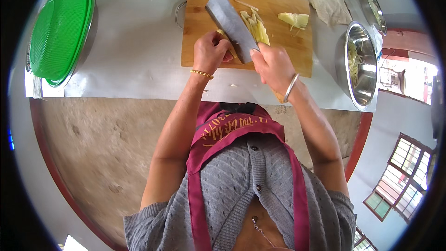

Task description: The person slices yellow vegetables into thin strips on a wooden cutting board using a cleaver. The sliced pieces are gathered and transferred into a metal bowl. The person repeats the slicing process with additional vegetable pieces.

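My right hand (274, 63) grips the handle of a broad cleaver (230, 24), whose blade slants up and left over a wooden cutting board (198, 14). Beside the blade's lower left, my left hand (210, 51) pinches a pale yellow vegetable piece (232, 51) with bent fingers, its far part showing past the knuckles. To the right of the blade lies a small pile of cut yellow strips (257, 28), partly hidden behind the steel. A larger pale yellow vegetable chunk (294, 20) rests near the board's right edge.
A steel bowl (370, 66) holding shredded vegetable stands at the table's right edge, with another steel bowl (374, 9) behind it. A whitish cloth (329, 1) lies beyond the board. On the left, a green plastic basket (59, 35) sits over a metal rim.
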A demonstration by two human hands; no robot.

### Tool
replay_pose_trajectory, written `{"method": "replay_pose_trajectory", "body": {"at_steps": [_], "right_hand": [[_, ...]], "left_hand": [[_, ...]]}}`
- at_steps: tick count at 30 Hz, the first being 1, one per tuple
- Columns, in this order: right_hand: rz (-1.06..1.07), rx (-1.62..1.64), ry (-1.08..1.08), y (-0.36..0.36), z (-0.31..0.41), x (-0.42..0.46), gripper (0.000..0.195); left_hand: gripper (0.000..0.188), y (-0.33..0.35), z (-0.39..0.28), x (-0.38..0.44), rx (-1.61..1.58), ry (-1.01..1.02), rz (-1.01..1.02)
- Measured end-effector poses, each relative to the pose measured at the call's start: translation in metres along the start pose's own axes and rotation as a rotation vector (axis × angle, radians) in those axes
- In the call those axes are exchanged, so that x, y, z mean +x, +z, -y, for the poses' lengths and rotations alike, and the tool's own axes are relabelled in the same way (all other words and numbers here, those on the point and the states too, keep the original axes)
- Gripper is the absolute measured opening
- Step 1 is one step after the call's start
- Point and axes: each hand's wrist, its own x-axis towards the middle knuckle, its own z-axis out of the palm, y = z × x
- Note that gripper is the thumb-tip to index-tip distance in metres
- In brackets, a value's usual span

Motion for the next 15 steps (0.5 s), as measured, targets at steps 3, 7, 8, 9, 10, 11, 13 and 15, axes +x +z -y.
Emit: {"method": "replay_pose_trajectory", "body": {"at_steps": [3,7,8,9,10,11,13,15], "right_hand": [[-0.188,0.077,-0.067,-0.006,-0.005,-0.018,0.028],[-0.204,0.354,0.005,-0.029,-0.001,-0.034,0.032],[-0.218,0.394,0.002,-0.031,-0.005,-0.036,0.034],[-0.242,0.416,0.013,-0.032,-0.008,-0.039,0.034],[-0.265,0.438,0.024,-0.033,-0.012,-0.041,0.034],[-0.287,0.459,0.035,-0.033,-0.016,-0.044,0.033],[-0.297,0.481,0.047,-0.034,-0.023,-0.049,0.033],[-0.303,0.482,0.058,-0.034,-0.026,-0.054,0.032]], "left_hand": [[0.012,-0.001,0.0,0.0,0.077,0.062,-0.006],[0.025,-0.011,-0.008,0.001,0.601,0.367,-0.042],[0.034,-0.013,-0.012,0.003,0.779,0.587,-0.068],[0.042,-0.013,-0.017,0.003,0.953,0.807,-0.097],[0.058,-0.011,-0.027,0.002,1.001,0.771,0.053],[0.057,-0.008,-0.027,0.004,1.088,0.867,0.13],[0.055,-0.004,-0.029,0.017,1.258,1.06,0.284],[0.052,-0.001,-0.032,0.027,1.397,0.986,0.399]]}}
